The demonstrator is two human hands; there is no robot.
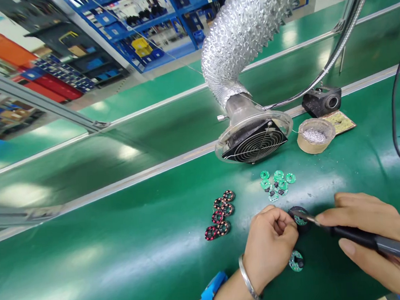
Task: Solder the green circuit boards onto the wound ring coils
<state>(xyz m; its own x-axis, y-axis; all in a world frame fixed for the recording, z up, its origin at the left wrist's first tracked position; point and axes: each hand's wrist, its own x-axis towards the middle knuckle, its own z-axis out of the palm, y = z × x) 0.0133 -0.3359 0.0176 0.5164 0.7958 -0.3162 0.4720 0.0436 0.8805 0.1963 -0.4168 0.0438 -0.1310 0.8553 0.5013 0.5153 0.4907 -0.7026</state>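
My right hand (377,233) grips a soldering iron (360,238) with a black and grey handle. Its metal tip reaches over a round green circuit board set in a black ring (300,219) on the bench. My left hand (271,243) is closed in a pinch at the left side of that ring; what lies between its fingertips is hidden. Just below the ring rests another round green board with a black part on it (296,261). Several small green boards (279,183), some with black parts, are grouped beyond my hands. Left of them lie several copper-wound ring coils (221,214).
A fume extractor with a fan grille (256,142) hangs from a silver duct (243,37) above the bench. Behind the boards stand a round tub of shiny bits (315,136), a sponge tray (342,122) and a black holder (322,101). A black cable (395,122) runs down the right.
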